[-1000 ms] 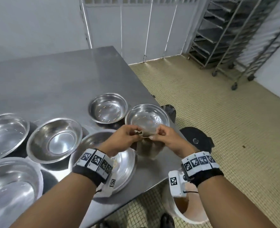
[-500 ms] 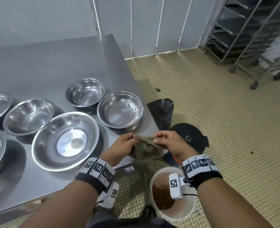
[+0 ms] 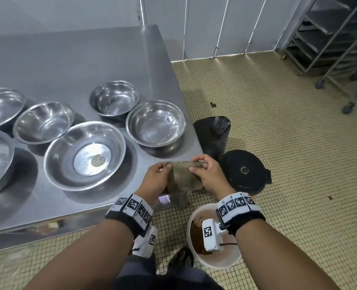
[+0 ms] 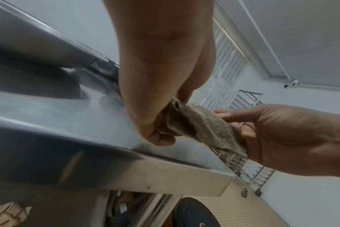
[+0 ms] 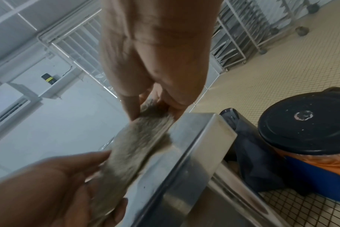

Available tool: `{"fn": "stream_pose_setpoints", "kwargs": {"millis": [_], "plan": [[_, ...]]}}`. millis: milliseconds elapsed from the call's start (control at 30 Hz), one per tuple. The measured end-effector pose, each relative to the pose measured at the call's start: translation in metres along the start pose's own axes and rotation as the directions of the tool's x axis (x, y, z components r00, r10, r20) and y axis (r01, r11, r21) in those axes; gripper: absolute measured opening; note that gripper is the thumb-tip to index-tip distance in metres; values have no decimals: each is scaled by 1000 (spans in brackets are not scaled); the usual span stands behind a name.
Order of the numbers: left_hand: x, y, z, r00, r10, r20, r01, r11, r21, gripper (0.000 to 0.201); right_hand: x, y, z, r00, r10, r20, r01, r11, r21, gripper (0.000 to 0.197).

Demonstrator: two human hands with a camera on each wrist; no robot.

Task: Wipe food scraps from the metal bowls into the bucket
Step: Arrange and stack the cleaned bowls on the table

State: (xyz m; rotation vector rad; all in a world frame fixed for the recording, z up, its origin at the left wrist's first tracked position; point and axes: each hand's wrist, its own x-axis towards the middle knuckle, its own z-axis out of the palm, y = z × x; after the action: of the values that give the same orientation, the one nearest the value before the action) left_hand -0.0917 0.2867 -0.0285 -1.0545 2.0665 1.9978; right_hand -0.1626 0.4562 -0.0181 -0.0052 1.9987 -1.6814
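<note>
Both hands hold a dirty grey-brown cloth stretched between them at the table corner. Left hand pinches the cloth's left top edge, fingers curled round it. Right hand grips the right edge, thumb and fingers on it. Cloth hangs down past the table edge. White bucket on the tiled floor just below the right wrist, brown scraps inside, partly hidden by the wrist camera. Six bowls on the table; nearest the hands a big bowl with a small scrap at its centre, and a smaller bowl by the table's right edge. Black-lidded bin and dark bag on the floor right of the table. Rack far right
</note>
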Motion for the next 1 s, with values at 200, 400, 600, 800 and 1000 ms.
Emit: {"fn": "stream_pose_setpoints", "kwargs": {"millis": [200, 400, 600, 800, 1000], "plan": [[15, -7, -11, 952, 305, 2, -244, 759, 604, 48, 17, 19, 4, 992, -128, 7, 105, 783, -613, 35], [14, -24, -10, 903, 253, 348, -401, 199, 894, 62, 14, 27, -1, 964, -174, 203, 254, 354, -900, 51], [24, -16, -5, 916, 248, 316, -359, 150, 921, 56, 24, 22, 3, 972, -164, 168, 205, 247, -947, 51], [26, -7, -8, 929, 162, 332, -358, 170, 918, 63, 27, 15, 5, 976, -130, 177, 203, 226, -953, 49], [18, 11, -23, 918, 148, 367, -396, 307, 865, 39, 29, -18, 14, 975, -126, 182, 206, 204, -957, 32]]}}
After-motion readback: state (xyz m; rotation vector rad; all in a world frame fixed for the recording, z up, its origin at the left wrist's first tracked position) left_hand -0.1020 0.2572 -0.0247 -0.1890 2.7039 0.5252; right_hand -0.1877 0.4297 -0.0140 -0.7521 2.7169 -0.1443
